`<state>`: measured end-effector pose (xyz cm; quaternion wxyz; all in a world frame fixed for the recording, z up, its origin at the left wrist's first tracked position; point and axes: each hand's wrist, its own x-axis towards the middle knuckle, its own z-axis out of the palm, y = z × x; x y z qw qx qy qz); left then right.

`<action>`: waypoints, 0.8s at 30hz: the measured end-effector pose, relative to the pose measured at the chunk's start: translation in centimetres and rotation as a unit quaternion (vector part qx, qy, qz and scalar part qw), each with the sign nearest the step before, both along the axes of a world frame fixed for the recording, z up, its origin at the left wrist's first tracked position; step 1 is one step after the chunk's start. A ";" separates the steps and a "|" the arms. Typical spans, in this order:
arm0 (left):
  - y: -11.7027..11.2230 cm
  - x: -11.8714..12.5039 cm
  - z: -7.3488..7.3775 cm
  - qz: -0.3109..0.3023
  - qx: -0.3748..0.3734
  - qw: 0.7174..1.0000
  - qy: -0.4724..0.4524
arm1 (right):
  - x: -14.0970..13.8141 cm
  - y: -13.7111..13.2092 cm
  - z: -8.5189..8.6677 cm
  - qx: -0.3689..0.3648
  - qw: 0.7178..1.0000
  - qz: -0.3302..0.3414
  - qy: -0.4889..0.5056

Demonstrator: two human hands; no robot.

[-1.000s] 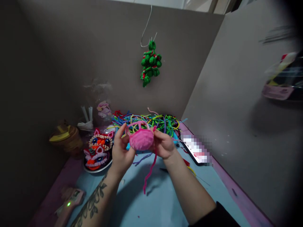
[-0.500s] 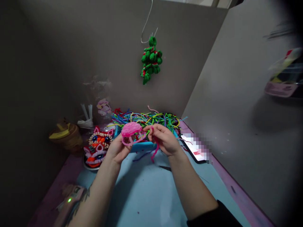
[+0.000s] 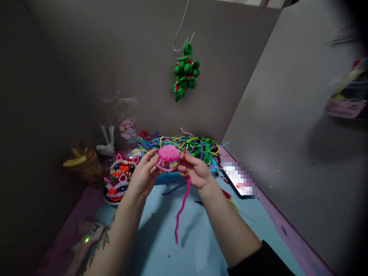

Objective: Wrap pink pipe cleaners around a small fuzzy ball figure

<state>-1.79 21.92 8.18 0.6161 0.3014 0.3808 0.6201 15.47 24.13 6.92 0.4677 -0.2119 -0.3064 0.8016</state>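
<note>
My left hand (image 3: pixel 144 175) is closed on the left side of a pink pipe-cleaner figure (image 3: pixel 169 153), which has a dense rounded top and a paler open frame of loops below. On its other side, my right hand (image 3: pixel 197 171) pinches a darker pink pipe cleaner (image 3: pixel 183 207) close to the figure's edge. One short end of that strand sticks up above the fingers, while a long wavy length hangs down over the table. Whether the strand is joined to the figure cannot be made out.
Behind my hands sits a blue tray (image 3: pixel 169 178) heaped with coloured pipe cleaners (image 3: pixel 198 147). Finished animal faces (image 3: pixel 122 172) lie in a bowl at left. A phone (image 3: pixel 237 180) and partly hidden scissors (image 3: pixel 228 193) are at right. A green ornament (image 3: pixel 186 73) hangs above.
The pink figure has shifted right and turned, showing its rounded top more levelly. The darker pink strand, bunched near my right hand before, now hangs long below it.
</note>
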 end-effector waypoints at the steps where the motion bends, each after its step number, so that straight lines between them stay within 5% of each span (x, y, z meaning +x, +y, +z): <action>1: -0.1 -0.1 0.0 0.020 0.003 1.000 0.008 | 0.1 0.0 0.1 -0.025 0.999 -0.012 0.016; 5: -0.2 0.3 -0.2 0.095 0.040 0.993 0.052 | 0.2 -0.1 0.7 -0.058 0.996 -0.048 0.042; 15: -1.3 2.1 0.0 0.047 0.074 0.996 -0.011 | -0.9 -0.9 0.5 0.027 0.997 -0.064 -0.027; 20: -0.5 1.6 0.0 0.067 0.024 0.993 -0.092 | -0.6 -1.6 1.2 0.075 0.992 -0.072 -0.078; 24: 0.2 0.9 0.4 0.053 -0.062 0.983 -0.164 | -0.1 -1.8 2.0 0.098 0.976 -0.154 -0.119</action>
